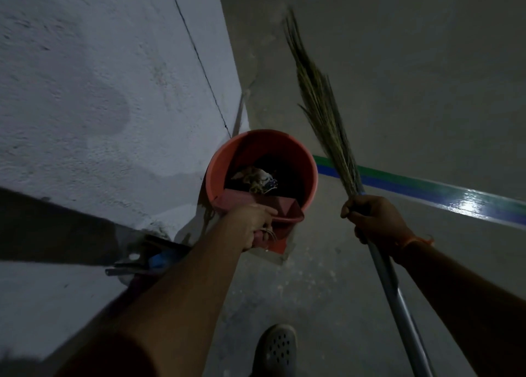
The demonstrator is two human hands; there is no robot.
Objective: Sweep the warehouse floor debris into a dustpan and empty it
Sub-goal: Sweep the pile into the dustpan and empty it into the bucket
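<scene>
Dustpan [273, 205] gripped by left hand [253, 225] over bucket [216, 165]; right hand [373, 217] grips broom [321, 106].

Beside the smooth plastic bucket [260, 165], the wall [99, 77] looks rough and matt; the floor stripe [427, 190] is glossy (reflecting light).
</scene>
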